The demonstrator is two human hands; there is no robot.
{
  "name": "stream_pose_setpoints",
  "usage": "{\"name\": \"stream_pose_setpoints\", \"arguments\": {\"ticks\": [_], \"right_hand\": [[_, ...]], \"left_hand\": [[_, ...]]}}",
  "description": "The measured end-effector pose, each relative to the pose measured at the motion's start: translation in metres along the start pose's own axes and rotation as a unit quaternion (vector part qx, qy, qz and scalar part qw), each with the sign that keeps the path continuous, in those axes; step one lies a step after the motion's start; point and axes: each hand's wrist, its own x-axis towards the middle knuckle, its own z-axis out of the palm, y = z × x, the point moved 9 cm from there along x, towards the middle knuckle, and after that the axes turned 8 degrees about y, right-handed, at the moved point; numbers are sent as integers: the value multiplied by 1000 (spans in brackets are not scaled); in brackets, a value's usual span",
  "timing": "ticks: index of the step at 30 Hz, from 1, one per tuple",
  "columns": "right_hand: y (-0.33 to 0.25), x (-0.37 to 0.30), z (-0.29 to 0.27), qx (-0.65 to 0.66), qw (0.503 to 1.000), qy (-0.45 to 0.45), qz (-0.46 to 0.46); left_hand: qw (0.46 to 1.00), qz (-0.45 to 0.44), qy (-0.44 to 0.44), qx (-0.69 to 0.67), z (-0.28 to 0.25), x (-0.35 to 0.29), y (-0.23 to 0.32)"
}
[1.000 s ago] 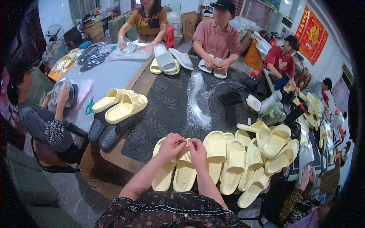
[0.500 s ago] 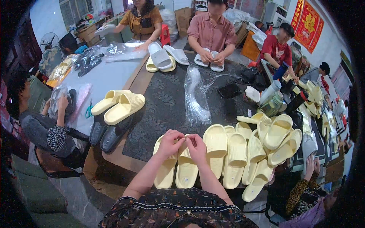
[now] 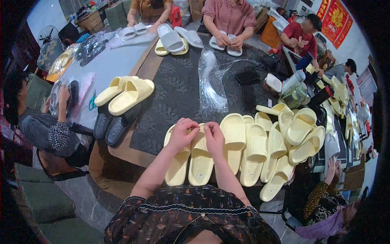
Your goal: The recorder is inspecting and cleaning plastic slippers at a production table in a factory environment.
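Note:
A pair of pale yellow slippers lies at the near table edge in front of me, the left slipper [image 3: 177, 171] beside the right slipper [image 3: 200, 164]. Over the toe of the left one is my left hand [image 3: 183, 132], its thumb and forefinger pinched together. My right hand [image 3: 213, 136] is closed likewise at the toe of the right slipper, a small gap from the left fingertips. Whatever the fingers hold is too small to make out. Beyond them lies a bundle of clear plastic strands [image 3: 213, 87] on the dark patterned mat [image 3: 170, 97].
More yellow slippers [image 3: 254, 152] are piled to my right. Bottles [image 3: 293, 83] stand behind them. At left, a yellow pair [image 3: 132, 95] rests on dark slippers [image 3: 118, 132]. Across the table a co-worker's hands [image 3: 229, 40] handle white slippers; others work around the tables.
My fingertips have drawn slightly apart over the slipper toes. The whole view has tilted, shifting the table upward in the picture. A co-worker's lifted white slipper now lies with another on the far-left table.

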Motion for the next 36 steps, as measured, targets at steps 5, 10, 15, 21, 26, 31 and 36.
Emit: {"name": "stream_pose_setpoints", "arguments": {"ticks": [5, 10, 15, 21, 26, 31, 36], "right_hand": [[-11, -5, 11, -65, 996, -52, -29], [-4, -2, 2, -42, 998, -13, -45], [-2, -3, 9, -82, 995, -37, -52], [-24, -11, 4, -119, 986, 6, -113], [-97, -49, 15, -234, 892, 25, -386], [-70, -73, 18, -333, 916, -132, -183], [-42, -89, 9, -449, 869, -194, -75]], "left_hand": [[1000, 10, 9, 4, -4, -1, 0], [1000, -7, 2, -1, -4, 0, 4], [1000, -3, 9, -6, -3, -3, -2], [999, -7, 50, -17, -8, -2, -7], [984, -99, 104, -101, -18, -2, -29], [961, -163, 134, -177, -23, -4, -47], [978, -94, 167, -86, -55, 13, -40]]}}
